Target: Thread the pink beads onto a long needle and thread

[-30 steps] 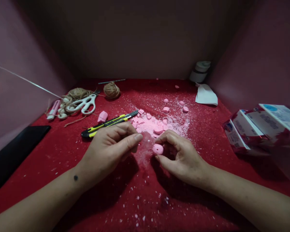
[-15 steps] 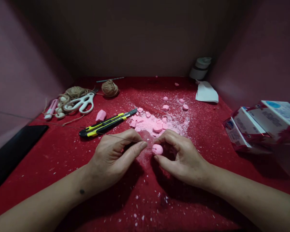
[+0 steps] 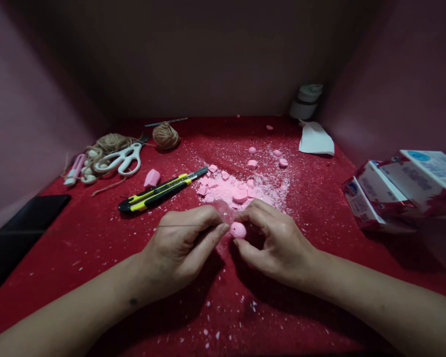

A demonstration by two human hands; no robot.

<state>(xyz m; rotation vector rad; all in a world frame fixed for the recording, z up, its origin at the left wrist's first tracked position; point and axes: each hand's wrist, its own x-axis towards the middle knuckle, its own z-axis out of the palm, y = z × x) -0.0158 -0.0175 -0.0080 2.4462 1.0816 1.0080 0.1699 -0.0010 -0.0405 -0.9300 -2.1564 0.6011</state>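
My left hand (image 3: 189, 240) is closed in a pinch on a long thin wire (image 3: 134, 226), which runs level out to the left. My right hand (image 3: 271, 240) holds a small rounded pink ball (image 3: 238, 230) between thumb and fingers. A small dark hole shows on the ball's upper left side, close to my left fingertips. The wire's tip is hidden by those fingertips, so I cannot tell whether it is inside the hole. Just beyond my hands lies a heap of pink powder and cut chunks (image 3: 240, 196). A black and yellow utility knife (image 3: 159, 192) rests left of the heap.
White scissors (image 3: 123, 159), a twine ball (image 3: 165, 136) and a pink chunk (image 3: 152, 177) lie at left, with a black flat object (image 3: 29, 215) nearer. Cartons (image 3: 390, 191) stand right; a white paper (image 3: 315, 139) and a bottle (image 3: 306, 101) are behind.
The wire has swung from a slant to nearly level. My left fingertips and the ball are closer together, and the ball's hole has turned a little. The whole view has shifted slightly.
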